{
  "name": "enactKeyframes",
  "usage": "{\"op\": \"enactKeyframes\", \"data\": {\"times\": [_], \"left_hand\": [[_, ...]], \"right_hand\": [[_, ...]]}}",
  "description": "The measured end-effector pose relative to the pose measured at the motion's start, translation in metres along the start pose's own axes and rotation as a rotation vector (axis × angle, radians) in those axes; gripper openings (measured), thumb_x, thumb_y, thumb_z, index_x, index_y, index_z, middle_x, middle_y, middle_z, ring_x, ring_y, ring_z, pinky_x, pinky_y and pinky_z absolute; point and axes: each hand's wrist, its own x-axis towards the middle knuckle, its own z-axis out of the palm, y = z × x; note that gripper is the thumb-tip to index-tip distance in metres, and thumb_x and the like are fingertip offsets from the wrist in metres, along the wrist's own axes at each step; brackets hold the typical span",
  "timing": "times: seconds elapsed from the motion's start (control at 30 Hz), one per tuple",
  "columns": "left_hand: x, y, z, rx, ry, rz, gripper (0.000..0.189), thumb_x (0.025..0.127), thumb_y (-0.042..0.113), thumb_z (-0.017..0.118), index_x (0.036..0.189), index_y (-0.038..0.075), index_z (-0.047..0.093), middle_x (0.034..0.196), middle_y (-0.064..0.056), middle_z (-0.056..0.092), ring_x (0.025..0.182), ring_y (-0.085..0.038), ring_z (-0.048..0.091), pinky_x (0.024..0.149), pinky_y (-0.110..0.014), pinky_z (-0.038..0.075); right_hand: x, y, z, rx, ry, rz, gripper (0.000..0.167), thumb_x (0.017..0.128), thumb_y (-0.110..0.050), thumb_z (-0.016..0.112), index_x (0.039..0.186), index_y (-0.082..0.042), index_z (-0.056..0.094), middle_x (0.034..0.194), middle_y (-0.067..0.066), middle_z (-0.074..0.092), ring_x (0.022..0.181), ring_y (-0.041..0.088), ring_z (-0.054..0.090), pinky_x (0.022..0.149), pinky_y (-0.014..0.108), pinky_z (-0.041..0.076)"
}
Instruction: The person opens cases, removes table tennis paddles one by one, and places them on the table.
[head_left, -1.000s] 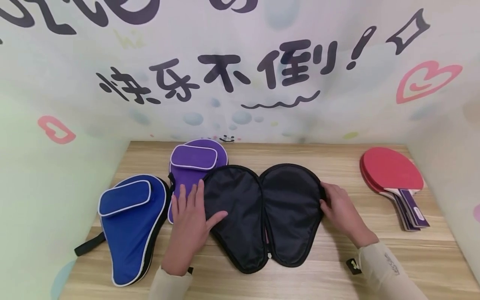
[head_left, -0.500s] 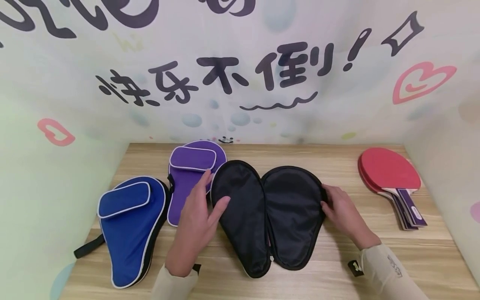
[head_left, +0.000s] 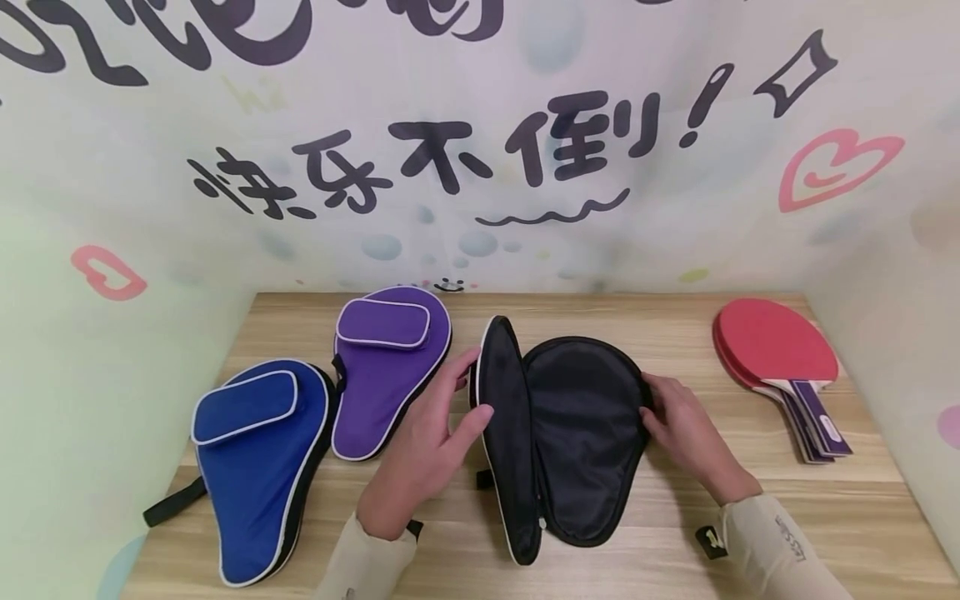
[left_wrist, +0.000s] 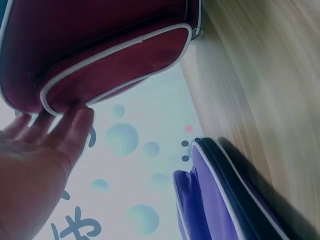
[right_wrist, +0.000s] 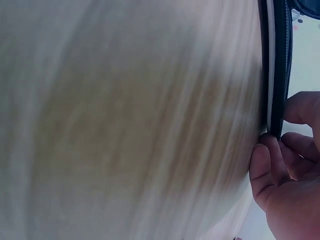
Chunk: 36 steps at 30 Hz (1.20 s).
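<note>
An unzipped table tennis bat case (head_left: 588,442) lies spread in the middle, black lining up. Its left half is raised steeply. My left hand (head_left: 427,442) supports that half from outside, thumb apart from the fingers. In the left wrist view, the fingertips touch the dark red outer side, by its white-piped pocket (left_wrist: 120,65). My right hand (head_left: 686,429) pinches the right edge of the flat half; the right wrist view shows thumb and fingers at the black rim (right_wrist: 275,65). A zip pull (head_left: 542,523) hangs at the case's lower end.
A purple bat case (head_left: 378,375) and a blue bat case (head_left: 258,467) lie to the left on the wooden table (head_left: 622,575). Red table tennis bats (head_left: 776,337) are stacked at the right. A printed backdrop (head_left: 450,75) rises behind.
My left hand has moved right, lifting the case's left half from nearly flat to steeply tilted. The purple case shows more fully. My right hand keeps its hold on the right edge.
</note>
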Motion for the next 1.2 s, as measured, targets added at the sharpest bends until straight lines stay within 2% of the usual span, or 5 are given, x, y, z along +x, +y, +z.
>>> {"op": "enactKeyframes", "data": {"times": [0.13, 0.27, 0.7, 0.9, 1.2], "left_hand": [[0.007, 0.000, 0.001, -0.024, -0.040, 0.062, 0.063, 0.104, 0.025, 0.057, 0.160, 0.030, 0.030, 0.162, 0.007, 0.040, 0.145, -0.014, 0.047, 0.117, -0.038, 0.044], [0.018, 0.001, 0.007, -0.049, -0.111, 0.052, 0.073, 0.099, 0.020, 0.062, 0.160, 0.037, 0.027, 0.167, 0.009, 0.031, 0.154, -0.013, 0.034, 0.117, -0.043, 0.043], [0.054, 0.004, 0.056, 0.182, -0.245, 0.109, 0.082, 0.091, 0.028, 0.069, 0.157, 0.050, 0.025, 0.168, 0.008, 0.026, 0.155, -0.016, 0.032, 0.117, -0.044, 0.044], [0.062, 0.005, 0.071, 0.257, -0.256, 0.151, 0.082, 0.091, 0.035, 0.071, 0.158, 0.046, 0.026, 0.161, 0.005, 0.038, 0.148, -0.018, 0.043, 0.119, -0.043, 0.042], [0.071, 0.000, 0.095, 0.497, -0.325, 0.170, 0.083, 0.090, 0.060, 0.069, 0.157, 0.024, 0.038, 0.156, 0.005, 0.048, 0.144, -0.018, 0.044, 0.126, -0.039, 0.031]], "right_hand": [[-0.001, 0.001, -0.001, 0.003, -0.008, 0.011, 0.053, 0.088, 0.004, 0.071, 0.138, 0.009, 0.054, 0.116, 0.024, 0.065, 0.096, 0.033, 0.062, 0.082, 0.051, 0.052], [-0.002, 0.003, -0.001, 0.000, -0.003, 0.008, 0.053, 0.088, 0.003, 0.072, 0.137, 0.006, 0.055, 0.108, 0.018, 0.066, 0.089, 0.026, 0.062, 0.077, 0.045, 0.052], [-0.004, 0.004, 0.001, 0.022, 0.013, 0.021, 0.044, 0.091, 0.001, 0.069, 0.134, 0.004, 0.059, 0.108, 0.018, 0.069, 0.086, 0.023, 0.064, 0.074, 0.042, 0.053], [-0.006, 0.005, 0.002, 0.073, -0.005, 0.058, 0.038, 0.099, 0.000, 0.058, 0.136, 0.004, 0.059, 0.125, 0.025, 0.067, 0.109, 0.039, 0.068, 0.091, 0.056, 0.053], [-0.005, 0.001, -0.005, 0.187, -0.064, 0.205, 0.056, 0.112, -0.032, 0.035, 0.153, 0.006, 0.039, 0.146, 0.030, 0.053, 0.141, 0.052, 0.044, 0.114, 0.065, 0.033]]}}
